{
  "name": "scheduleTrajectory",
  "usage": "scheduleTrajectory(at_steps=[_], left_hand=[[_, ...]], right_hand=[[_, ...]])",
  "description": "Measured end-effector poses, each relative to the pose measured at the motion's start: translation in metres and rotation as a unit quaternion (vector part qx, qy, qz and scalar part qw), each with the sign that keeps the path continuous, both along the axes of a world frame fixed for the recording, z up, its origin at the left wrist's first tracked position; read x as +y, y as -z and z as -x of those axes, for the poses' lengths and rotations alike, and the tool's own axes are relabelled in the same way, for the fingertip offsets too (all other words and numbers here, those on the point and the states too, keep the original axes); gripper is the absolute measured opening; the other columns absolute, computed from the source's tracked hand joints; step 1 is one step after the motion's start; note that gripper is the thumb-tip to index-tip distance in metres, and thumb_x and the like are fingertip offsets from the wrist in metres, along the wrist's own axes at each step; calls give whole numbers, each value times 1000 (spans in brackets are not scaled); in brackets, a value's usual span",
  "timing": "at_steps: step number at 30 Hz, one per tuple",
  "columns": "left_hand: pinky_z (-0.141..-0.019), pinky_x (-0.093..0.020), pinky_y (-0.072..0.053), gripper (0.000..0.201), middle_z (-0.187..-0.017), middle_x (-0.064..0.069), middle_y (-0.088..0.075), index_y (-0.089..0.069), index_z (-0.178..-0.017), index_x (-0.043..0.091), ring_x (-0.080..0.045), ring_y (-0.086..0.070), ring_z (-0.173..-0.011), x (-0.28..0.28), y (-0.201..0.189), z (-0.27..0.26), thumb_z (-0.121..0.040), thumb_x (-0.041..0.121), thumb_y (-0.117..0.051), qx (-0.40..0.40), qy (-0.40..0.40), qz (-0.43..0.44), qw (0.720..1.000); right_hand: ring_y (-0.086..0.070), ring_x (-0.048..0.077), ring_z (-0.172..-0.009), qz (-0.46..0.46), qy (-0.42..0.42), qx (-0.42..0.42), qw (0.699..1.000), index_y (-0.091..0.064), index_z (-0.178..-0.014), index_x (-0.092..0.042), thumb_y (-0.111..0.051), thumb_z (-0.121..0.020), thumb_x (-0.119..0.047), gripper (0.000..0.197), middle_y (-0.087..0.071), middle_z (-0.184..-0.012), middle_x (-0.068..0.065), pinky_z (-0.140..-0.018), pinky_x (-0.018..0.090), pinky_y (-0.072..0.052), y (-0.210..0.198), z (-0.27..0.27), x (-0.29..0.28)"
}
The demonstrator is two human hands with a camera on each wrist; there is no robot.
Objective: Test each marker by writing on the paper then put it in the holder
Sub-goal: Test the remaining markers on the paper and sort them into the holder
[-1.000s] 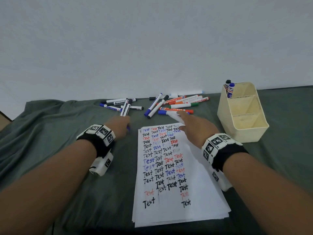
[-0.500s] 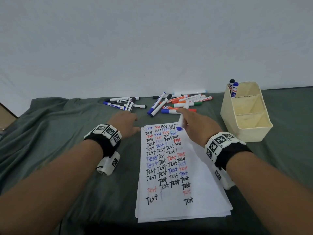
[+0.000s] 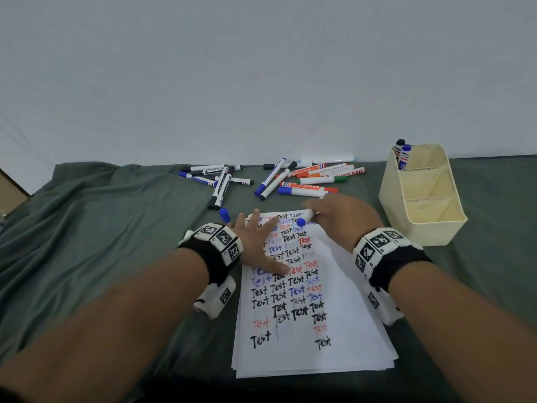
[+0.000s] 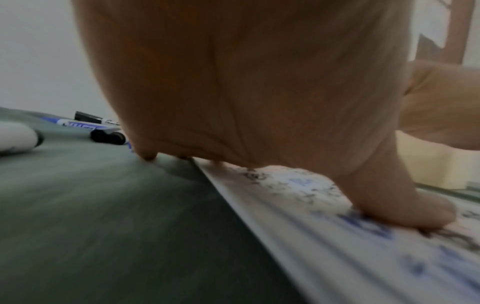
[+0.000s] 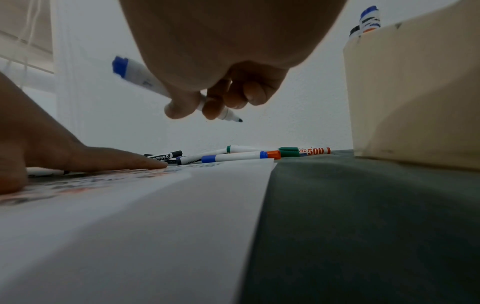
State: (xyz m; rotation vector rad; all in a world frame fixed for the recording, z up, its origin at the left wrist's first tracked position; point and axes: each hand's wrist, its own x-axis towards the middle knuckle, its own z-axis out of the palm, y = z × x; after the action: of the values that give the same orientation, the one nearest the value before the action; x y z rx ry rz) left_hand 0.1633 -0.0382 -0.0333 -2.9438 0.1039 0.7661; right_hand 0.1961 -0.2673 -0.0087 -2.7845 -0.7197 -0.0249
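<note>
A stack of white paper (image 3: pixel 343 338) covered with "Test" words lies in front of me on the green cloth. My left hand (image 3: pixel 258 242) lies flat on its upper left part, fingers spread (image 4: pixel 405 211). Above the paper's top edge my right hand (image 3: pixel 340 219) pinches an uncapped blue marker (image 5: pixel 145 79), tip bare and off the sheet, blue end (image 3: pixel 301 222) pointing back at me. Its blue cap (image 3: pixel 224 214) lies on the cloth beside the left hand. The cream holder (image 3: pixel 430 231) stands at the right with two markers (image 3: pixel 403 154) in its far compartment.
Several loose markers (image 3: pixel 305 178) lie in two heaps behind the paper, near the white wall. The green cloth (image 3: pixel 101 242) is rumpled on the left. The holder's two nearer compartments show only their bottoms.
The left hand let go of the blue cap and moved right onto the paper, spreading flat. The right hand swung the uncapped marker round over the top of the sheet.
</note>
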Motion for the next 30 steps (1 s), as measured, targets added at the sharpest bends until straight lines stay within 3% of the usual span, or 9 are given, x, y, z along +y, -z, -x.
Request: scheduleTrajectory(at_steps=[5, 12, 14, 16, 18, 21, 24, 27, 30], left_hand=[[-118, -64, 5, 135, -161, -2, 33, 26, -148, 48, -37, 24, -149, 6, 12, 3, -47, 105, -44, 8, -10, 24, 1000], [-117, -63, 8, 136, -160, -3, 34, 26, -147, 49, -39, 25, -148, 6, 16, 3, -45, 106, -43, -4, -13, 45, 999], [-117, -64, 7, 136, -161, -4, 32, 25, -148, 49, -39, 23, -149, 7, 17, 3, -43, 107, -41, -13, -10, 46, 999], [-116, -65, 7, 137, -162, -4, 30, 24, -148, 49, -40, 21, -149, 7, 18, 4, -40, 108, -39, -19, -9, 52, 998], [-115, -65, 7, 139, -162, -5, 29, 23, -147, 50, -41, 21, -149, 6, 17, 4, -36, 109, -37, -22, -11, 57, 998], [-115, -64, 8, 139, -162, -4, 31, 23, -147, 50, -41, 22, -149, 5, 16, 4, -37, 108, -38, -16, -15, 60, 998], [-115, -65, 7, 136, -162, -5, 30, 22, -148, 49, -41, 22, -149, 5, 15, 4, -43, 107, -41, -18, -15, 60, 998], [-117, -65, 6, 135, -162, -6, 30, 22, -149, 48, -41, 23, -148, 4, 14, 5, -45, 106, -41, -14, -14, 57, 998], [-117, -66, 6, 136, -162, -6, 31, 22, -150, 47, -42, 23, -148, 3, 12, 6, -45, 105, -42, -8, -14, 55, 998]], right_hand=[[-60, 23, -113, -64, 3, -12, 998, -64, -131, -34, -53, -104, -34, 29, -66, -124, 1, -93, 36, -49, 0, 5, -1], [-52, 12, -82, -215, 30, 4, 976, -66, -77, -24, -73, -92, -36, 20, -56, -87, -5, -74, 33, -39, -10, -3, -7], [-62, 2, -93, -328, 80, 2, 941, -78, -91, -25, -77, -89, -29, 5, -68, -96, -16, -85, 21, -47, -18, -9, -10], [-65, -10, -86, -393, 111, 4, 913, -80, -94, -35, -77, -88, -32, 8, -73, -87, -22, -75, 4, -45, -22, -13, -9], [-69, 0, -66, -418, 129, 28, 899, -79, -78, -38, -74, -87, -43, 11, -74, -70, -13, -62, 14, -52, -21, -13, -2], [-73, 17, -69, -454, 149, 84, 875, -77, -75, -37, -73, -88, -35, 13, -76, -73, -7, -70, 34, -62, -4, -12, 6], [-73, 18, -73, -521, 188, 142, 821, -79, -79, -30, -68, -96, -31, 20, -78, -82, -1, -73, 35, -62, 16, -13, 11], [-73, 19, -67, -622, 251, 214, 710, -71, -92, -12, -70, -96, -24, 12, -78, -87, 14, -67, 30, -59, 30, -16, 13], [-70, 18, -62, -633, 270, 216, 693, -67, -91, -10, -68, -96, -17, 8, -76, -77, 10, -62, 27, -57, 36, -15, 13]])
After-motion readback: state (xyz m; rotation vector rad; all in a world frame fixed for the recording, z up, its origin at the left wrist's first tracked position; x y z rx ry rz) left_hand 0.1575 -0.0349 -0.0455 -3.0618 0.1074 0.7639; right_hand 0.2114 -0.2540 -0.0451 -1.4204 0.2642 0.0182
